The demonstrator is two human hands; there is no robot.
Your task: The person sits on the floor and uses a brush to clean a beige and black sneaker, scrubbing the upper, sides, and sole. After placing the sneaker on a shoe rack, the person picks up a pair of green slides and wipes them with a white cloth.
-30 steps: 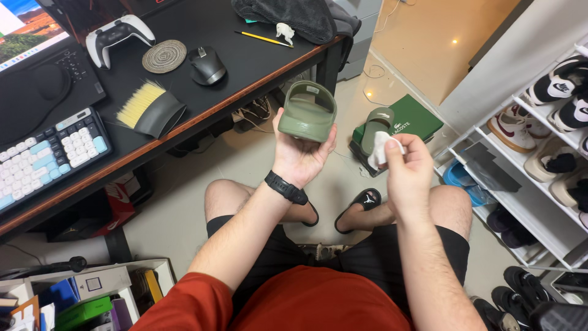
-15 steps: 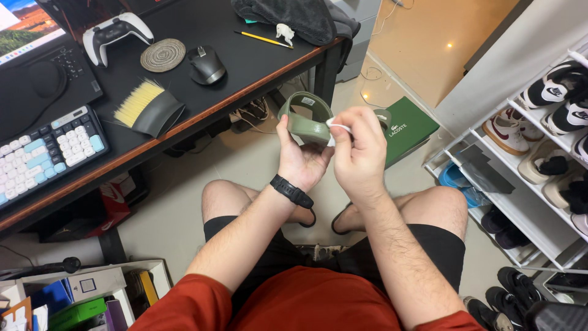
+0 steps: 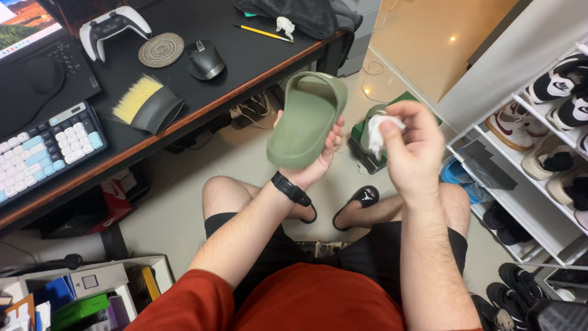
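Note:
My left hand (image 3: 311,165) holds an olive-green slide sandal (image 3: 304,121) from below, its footbed turned up toward me and its strap end pointing away. My right hand (image 3: 411,150) is off to the right of the sandal, pinching a crumpled white wipe (image 3: 378,130) between the fingers. The wipe is apart from the sandal. A black watch sits on my left wrist. A second green slide (image 3: 370,127) rests on a green box (image 3: 392,122) on the floor, partly hidden behind my right hand.
A dark desk (image 3: 245,61) at the left carries a keyboard (image 3: 46,144), a yellow-bristled brush (image 3: 147,105), a mouse (image 3: 205,60), a coaster, a game controller (image 3: 114,26) and a pencil. A white shoe rack (image 3: 539,202) with several pairs stands at the right. Boxes sit at lower left.
My right hand has pulled the wipe away from the sandal to the right. My left hand has tipped the sandal so its footbed faces up.

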